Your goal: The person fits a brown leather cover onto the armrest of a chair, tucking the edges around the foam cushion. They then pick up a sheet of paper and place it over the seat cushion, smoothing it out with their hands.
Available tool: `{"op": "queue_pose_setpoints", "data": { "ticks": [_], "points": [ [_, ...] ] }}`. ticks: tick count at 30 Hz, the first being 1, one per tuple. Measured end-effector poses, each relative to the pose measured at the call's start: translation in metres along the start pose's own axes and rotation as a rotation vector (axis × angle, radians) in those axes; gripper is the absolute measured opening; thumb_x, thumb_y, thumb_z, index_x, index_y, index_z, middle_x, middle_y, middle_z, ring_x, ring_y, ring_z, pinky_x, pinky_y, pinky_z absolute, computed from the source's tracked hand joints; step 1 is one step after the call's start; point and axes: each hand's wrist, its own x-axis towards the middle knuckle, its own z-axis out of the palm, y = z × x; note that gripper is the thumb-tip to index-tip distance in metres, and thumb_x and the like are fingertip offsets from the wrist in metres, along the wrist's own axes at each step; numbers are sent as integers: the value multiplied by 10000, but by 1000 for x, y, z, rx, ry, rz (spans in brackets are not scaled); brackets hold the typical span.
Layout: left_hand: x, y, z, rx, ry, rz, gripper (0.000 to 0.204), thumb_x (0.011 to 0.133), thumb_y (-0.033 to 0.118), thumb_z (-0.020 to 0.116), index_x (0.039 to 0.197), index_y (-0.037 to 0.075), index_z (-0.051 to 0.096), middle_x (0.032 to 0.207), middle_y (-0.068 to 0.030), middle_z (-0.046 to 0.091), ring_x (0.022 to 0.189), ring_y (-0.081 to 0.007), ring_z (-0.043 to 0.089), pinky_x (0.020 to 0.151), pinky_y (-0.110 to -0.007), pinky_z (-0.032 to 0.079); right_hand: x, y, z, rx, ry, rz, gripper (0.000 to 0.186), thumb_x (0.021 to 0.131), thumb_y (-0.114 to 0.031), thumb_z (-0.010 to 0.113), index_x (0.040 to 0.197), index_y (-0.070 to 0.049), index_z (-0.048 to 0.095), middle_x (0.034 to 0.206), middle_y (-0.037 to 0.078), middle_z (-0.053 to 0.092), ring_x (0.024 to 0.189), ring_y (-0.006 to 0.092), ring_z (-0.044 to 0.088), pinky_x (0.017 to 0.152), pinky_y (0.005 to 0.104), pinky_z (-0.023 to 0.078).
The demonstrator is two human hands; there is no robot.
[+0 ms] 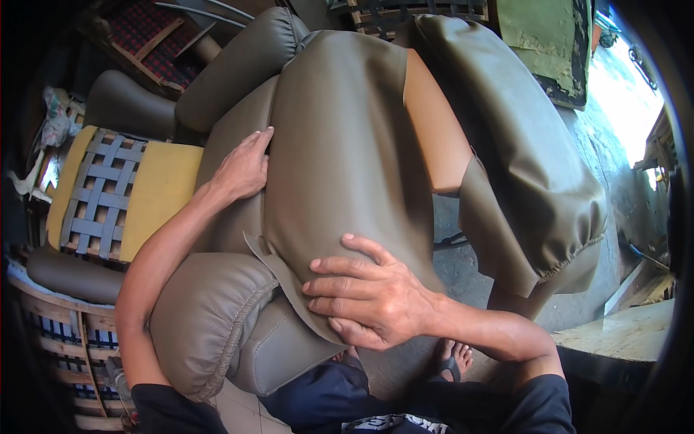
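A sofa or armchair upholstered in grey-brown leather-like material stands before me, with a padded near armrest point(206, 318) and a padded far armrest point(238, 76). Across its middle lies a broad smooth panel point(325, 137) of the same material. My left hand point(247, 165) reaches over the near armrest and rests at the panel's left seam, fingers stretched out toward the far side. Fingers spread, my right hand point(372, 295) presses flat on the panel's near end, beside a loose flap point(285, 278). A tan patch point(436, 130) shows at the panel's right side.
To the right hangs a bulky grey-brown section point(506, 137) with a gathered edge. A frame with woven grey straps point(105, 192) and yellow padding stands at the left. Wooden frames point(69, 354) lie at the lower left. A pale board point(622, 329) is at the right.
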Motion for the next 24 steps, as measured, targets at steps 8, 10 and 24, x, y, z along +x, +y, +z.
{"op": "queue_pose_setpoints", "data": {
  "ticks": [8,10,24],
  "points": [
    [-1,-6,3,-8,-17,-17,595,984,73,485,1549,-36,334,1539,-288,444,1461,-410,404,1234,-457,336,4,-2,-3,-10,-39,-13,236,928,-247,632,1052,-98,766,1209,44,721,1279,222,611,1195,530,336],
    [0,-3,2,-11,-23,-19,594,983,71,485,1548,-37,336,1542,-287,441,1461,-409,404,1235,-456,335,2,-2,-3,-12,-40,-6,236,928,-247,633,1053,-98,765,1211,44,721,1279,222,611,1195,530,335],
    [-3,-3,1,7,10,14,567,982,88,470,1521,-55,365,1502,-302,480,1441,-424,425,1217,-477,356,1,-1,-2,28,-23,-14,234,932,-247,644,1062,-91,760,1220,53,709,1290,241,596,1200,544,326]
  ]
}}
